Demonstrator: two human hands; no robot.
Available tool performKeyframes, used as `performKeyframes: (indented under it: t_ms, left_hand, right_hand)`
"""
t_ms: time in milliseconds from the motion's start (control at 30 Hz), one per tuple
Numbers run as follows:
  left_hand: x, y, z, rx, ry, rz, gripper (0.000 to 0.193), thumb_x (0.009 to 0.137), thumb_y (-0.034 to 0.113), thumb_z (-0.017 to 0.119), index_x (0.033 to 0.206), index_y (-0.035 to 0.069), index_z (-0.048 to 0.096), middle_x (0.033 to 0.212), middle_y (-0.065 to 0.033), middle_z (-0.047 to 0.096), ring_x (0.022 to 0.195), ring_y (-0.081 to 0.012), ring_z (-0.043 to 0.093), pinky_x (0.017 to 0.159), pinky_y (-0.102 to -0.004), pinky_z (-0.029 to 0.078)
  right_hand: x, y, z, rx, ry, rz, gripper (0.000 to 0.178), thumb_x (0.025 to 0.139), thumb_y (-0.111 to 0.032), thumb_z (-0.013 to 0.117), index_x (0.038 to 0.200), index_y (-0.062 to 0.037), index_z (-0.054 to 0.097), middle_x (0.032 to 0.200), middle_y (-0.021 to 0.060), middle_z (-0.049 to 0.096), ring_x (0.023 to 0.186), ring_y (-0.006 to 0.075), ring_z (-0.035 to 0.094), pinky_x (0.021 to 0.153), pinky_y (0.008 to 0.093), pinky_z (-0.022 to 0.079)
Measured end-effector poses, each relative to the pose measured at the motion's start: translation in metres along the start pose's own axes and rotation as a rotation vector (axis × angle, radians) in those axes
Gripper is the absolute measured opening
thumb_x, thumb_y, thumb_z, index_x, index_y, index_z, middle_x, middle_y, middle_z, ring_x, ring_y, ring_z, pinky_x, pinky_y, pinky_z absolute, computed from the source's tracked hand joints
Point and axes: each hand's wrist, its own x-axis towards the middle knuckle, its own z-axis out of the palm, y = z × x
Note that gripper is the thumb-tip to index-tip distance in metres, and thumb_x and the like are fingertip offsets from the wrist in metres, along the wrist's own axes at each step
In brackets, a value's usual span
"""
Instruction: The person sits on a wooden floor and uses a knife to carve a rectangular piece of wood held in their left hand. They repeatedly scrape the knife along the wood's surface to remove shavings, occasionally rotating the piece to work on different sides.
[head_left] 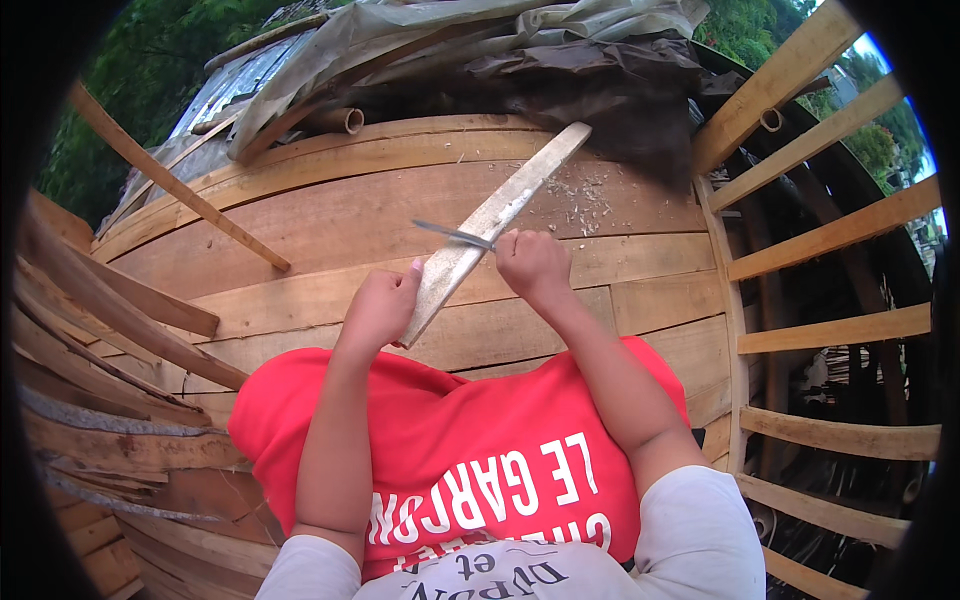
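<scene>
White lettering [502, 484] marks red cloth [480, 405] near the board [522, 189].

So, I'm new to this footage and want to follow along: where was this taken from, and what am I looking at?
There's no machine here, just a person's two bare hands. The picture comes from a wide fisheye camera worn on the head, looking down, which is why straight edges bend.

The left hand holds the near end of a pale wooden strip. The right hand grips a knife, its blade crossing over the strip; whether it is biting in, I can't tell. Beneath is a surface of wooden planks, with wood shavings scattered beyond the right hand.
</scene>
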Motion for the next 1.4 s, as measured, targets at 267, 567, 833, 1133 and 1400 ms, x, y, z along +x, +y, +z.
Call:
performKeyframes:
  t_ms: [267,567,833,1133,1400]
  left_hand:
    - [-0.001,0.009,0.006,0.088,0.064,-0.011,0.063,0.103,0.044,0.045,0.065,-0.005,0.058,0.051,-0.0084,0.052,0.043,-0.0193,0.055,0.04,-0.0355,0.047]
    - [0.0,0.012,-0.003,0.062,0.093,-0.029,0.065,0.102,0.044,0.048,0.059,-0.005,0.054,0.048,-0.0065,0.046,0.039,-0.015,0.047,0.037,-0.0354,0.044]
    - [0.0,0.012,-0.005,0.003,0.082,-0.005,0.064,0.101,0.045,0.05,0.059,-0.003,0.056,0.047,-0.0061,0.047,0.039,-0.0147,0.049,0.037,-0.0342,0.043]
    - [0.006,-0.006,-0.018,-0.04,0.087,0.067,0.064,0.1,0.046,0.052,0.059,-0.003,0.058,0.048,-0.0041,0.047,0.04,-0.0113,0.045,0.038,-0.0325,0.04]
    - [0.001,-0.004,-0.023,-0.093,0.052,0.017,0.062,0.1,0.047,0.052,0.067,-0.005,0.063,0.052,-0.005,0.051,0.043,-0.0118,0.048,0.039,-0.032,0.041]
  right_hand:
    - [0.009,0.004,0.004,0.016,0.014,-0.02,0.051,0.091,-0.033,0.038,0.077,0.0003,0.073,0.081,0.0262,0.069,0.08,0.0443,0.069,0.078,0.053,0.054]
    - [0.001,-0.007,0.008,0.035,-0.029,-0.101,0.053,0.093,-0.033,0.036,0.077,0.0005,0.073,0.079,0.027,0.068,0.078,0.0463,0.068,0.076,0.0544,0.054]
    - [0.03,0.023,0.021,0.052,0.051,0.057,0.055,0.097,-0.034,0.034,0.075,-0.0009,0.072,0.077,0.0269,0.068,0.077,0.0437,0.068,0.073,0.0555,0.053]
    - [0.06,0.073,0.027,0.051,0.161,0.17,0.059,0.099,-0.039,0.034,0.072,-0.0033,0.072,0.068,0.0261,0.065,0.074,0.0436,0.067,0.076,0.0543,0.053]
    - [0.072,0.088,0.006,-0.027,-0.014,0.261,0.068,0.101,-0.049,0.027,0.095,0.0008,0.073,0.1,0.0252,0.069,0.097,0.0445,0.066,0.085,0.0516,0.051]
